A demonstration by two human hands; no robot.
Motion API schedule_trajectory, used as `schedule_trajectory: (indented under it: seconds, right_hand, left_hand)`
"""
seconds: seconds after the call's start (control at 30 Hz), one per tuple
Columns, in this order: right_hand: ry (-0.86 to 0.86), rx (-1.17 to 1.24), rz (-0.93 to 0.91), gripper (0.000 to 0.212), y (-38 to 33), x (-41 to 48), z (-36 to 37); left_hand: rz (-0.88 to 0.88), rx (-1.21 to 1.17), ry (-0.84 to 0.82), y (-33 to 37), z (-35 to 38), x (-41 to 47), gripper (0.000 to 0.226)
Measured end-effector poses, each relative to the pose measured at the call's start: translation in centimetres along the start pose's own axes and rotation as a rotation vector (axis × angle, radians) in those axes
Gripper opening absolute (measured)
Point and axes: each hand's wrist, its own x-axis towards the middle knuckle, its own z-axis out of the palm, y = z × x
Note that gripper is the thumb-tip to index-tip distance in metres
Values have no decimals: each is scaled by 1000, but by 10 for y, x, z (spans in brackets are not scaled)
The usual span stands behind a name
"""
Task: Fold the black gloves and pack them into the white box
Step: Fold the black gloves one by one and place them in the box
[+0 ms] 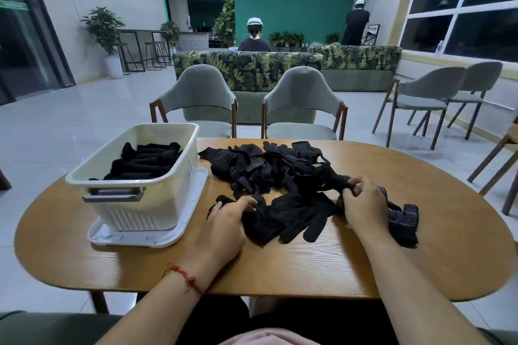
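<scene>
A loose pile of black gloves (269,168) covers the middle of the wooden table (308,266). One black glove (294,213) lies stretched flat in front of me, fingers pointing toward me. My left hand (227,221) grips its left end. My right hand (361,202) pinches black fabric at its right end, fingers curled. Another dotted glove (403,218) lies just right of my right hand. The white box (145,204) stands at the left on its white lid (134,238), holding several folded black gloves (145,162).
Two grey chairs (201,101) stand at the table's far side, with more chairs at the right. A leaf-patterned sofa is behind them. Two people with their backs turned are far off in the room. The table's near edge is close to my body.
</scene>
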Motion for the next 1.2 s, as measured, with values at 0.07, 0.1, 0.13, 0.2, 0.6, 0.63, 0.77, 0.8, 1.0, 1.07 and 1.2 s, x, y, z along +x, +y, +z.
schedule_trajectory:
  seconds: [0.07, 0.1, 0.13, 0.2, 0.6, 0.63, 0.77, 0.8, 1.0, 1.07, 1.2]
  right_hand:
    - [34, 28, 46, 15, 1, 2, -1]
    - [9, 49, 57, 17, 0, 2, 0]
    - [-24, 72, 43, 19, 0, 1, 1]
    - [-46, 45, -53, 21, -3, -3, 3]
    - [-406, -217, -113, 39, -16, -21, -2]
    - [-426, -113, -74, 40, -15, -21, -5]
    - [-387, 253, -7, 50, -21, -20, -16]
    - [-373, 320, -12, 51, -25, -20, -17]
    - [-394, 662, -58, 57, -66, -19, -23]
    - [-405, 688, -50, 50, -79, -14, -26]
    - [-390, 668, -87, 26, -104, -2, -36]
  left_hand:
    - [23, -20, 11, -1, 0, -1, 73]
    - [26, -30, 18, -2, 0, -1, 74]
    - [21, -44, 27, -3, -1, -2, 72]
    - [-21, -81, 51, 0, -3, -4, 57]
    - [94, 121, -57, 9, -8, -31, 37]
    - [85, 92, -73, 7, -10, -33, 36]
    - [47, -8, -82, 7, -14, -35, 35]
    - [43, -21, -68, 11, -14, -32, 32]
    - [-89, 179, -244, 32, 2, 5, 56]
    - [-137, 255, -352, 35, 4, 10, 68]
    - [-116, 305, -460, 30, 5, 7, 72]
